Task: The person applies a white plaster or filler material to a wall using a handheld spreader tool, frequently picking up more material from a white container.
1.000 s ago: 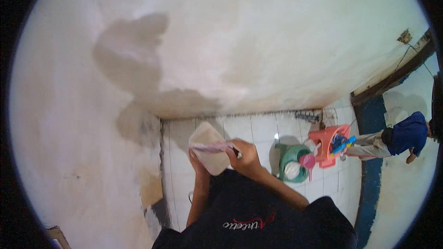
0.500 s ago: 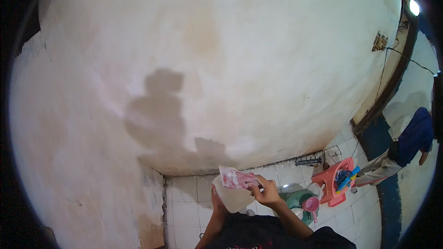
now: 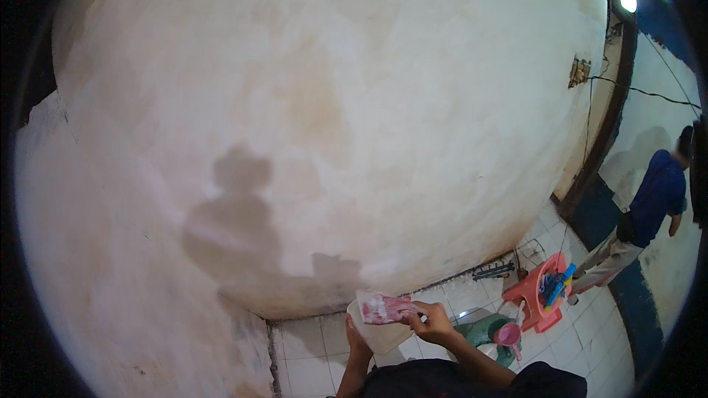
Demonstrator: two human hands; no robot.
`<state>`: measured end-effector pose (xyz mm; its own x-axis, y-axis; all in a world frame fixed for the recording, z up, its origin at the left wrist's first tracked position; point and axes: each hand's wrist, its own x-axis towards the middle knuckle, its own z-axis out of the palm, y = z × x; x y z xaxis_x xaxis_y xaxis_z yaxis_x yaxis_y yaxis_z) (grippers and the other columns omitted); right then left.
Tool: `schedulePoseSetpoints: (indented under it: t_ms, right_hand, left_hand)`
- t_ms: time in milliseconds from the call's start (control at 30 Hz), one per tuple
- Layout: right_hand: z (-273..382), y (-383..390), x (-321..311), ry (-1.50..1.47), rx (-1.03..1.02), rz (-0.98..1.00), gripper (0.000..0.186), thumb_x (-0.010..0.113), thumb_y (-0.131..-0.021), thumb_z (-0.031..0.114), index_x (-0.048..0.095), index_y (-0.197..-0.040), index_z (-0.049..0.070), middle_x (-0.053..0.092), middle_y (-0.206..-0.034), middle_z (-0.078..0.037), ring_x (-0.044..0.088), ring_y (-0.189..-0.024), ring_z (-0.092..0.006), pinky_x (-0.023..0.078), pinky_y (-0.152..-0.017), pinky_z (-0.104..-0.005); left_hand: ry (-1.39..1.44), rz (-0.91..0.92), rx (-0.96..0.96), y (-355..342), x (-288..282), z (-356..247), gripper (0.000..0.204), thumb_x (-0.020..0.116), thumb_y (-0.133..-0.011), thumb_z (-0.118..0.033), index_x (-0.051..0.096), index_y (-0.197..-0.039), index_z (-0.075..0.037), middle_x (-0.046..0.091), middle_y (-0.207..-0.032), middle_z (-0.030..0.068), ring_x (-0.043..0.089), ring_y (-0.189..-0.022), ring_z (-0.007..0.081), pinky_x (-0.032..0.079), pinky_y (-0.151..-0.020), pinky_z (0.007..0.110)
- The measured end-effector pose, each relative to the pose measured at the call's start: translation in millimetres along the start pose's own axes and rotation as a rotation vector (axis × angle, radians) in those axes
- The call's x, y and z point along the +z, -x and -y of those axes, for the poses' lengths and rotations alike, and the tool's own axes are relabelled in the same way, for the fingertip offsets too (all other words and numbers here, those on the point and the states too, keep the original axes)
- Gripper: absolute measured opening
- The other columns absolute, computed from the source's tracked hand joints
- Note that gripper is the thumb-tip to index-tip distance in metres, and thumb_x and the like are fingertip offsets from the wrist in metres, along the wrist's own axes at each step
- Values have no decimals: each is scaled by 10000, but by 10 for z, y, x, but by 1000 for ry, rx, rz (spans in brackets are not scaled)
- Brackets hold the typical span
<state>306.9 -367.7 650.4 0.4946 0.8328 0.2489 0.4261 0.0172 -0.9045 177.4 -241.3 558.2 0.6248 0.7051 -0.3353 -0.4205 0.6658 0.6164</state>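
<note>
My left hand [image 3: 358, 339] grips the left edge of a pale cream, shallow holder [image 3: 385, 337] in front of my body. In my right hand [image 3: 434, 323] is a reddish putty knife [image 3: 385, 309], its wide blade smeared with white paste. The blade lies over the holder's upper part and points left. How much paste the holder contains is hidden. My right fingers are closed round the knife's handle end.
A large off-white wall [image 3: 398, 125] with beige patches rises ahead, bearing my shadow. On the tiled floor [image 3: 306, 361] to the right are a green bucket-like container [image 3: 479, 329], a pink dipper [image 3: 507, 334] and a pink stool [image 3: 525, 293] holding tools. Farther right stands a person in blue [image 3: 655, 195].
The view has shifted, so the floor line sits lower. Both hands, the holder and the putty knife appear slightly lower and to the right. The knife stays over the holder.
</note>
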Motion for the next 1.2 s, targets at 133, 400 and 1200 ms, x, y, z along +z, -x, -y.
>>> schedulePoseSetpoints:
  t_ms: [133,400,1200]
  right_hand:
    - [162,-1,73,14,-21,-20,150,645,-882,146,695,-962,29,676,-706,-134,660,-584,-184,519,-574,-306]
    - [25,24,233,85,-85,-95,143,682,-862,142,706,-964,44,692,-791,-164,697,-675,-263,529,-608,-332]
    - [-315,-706,-1076,86,-319,-109,106,594,-803,33,674,-868,11,632,-691,-140,592,-581,-215,472,-577,-310]
  left_hand:
    - [-135,49,19,43,-67,-54,674,209,-974,-581,435,-1380,-92,507,-1344,154,503,-1221,369,391,-1052,510]
    - [-29,139,70,-106,-402,84,675,230,-967,-577,418,-1386,-83,494,-1350,162,508,-1214,371,419,-1026,514]
    - [-354,114,393,-445,764,422,530,650,-870,-290,459,-1287,-23,584,-1226,141,597,-1106,237,493,-946,397]
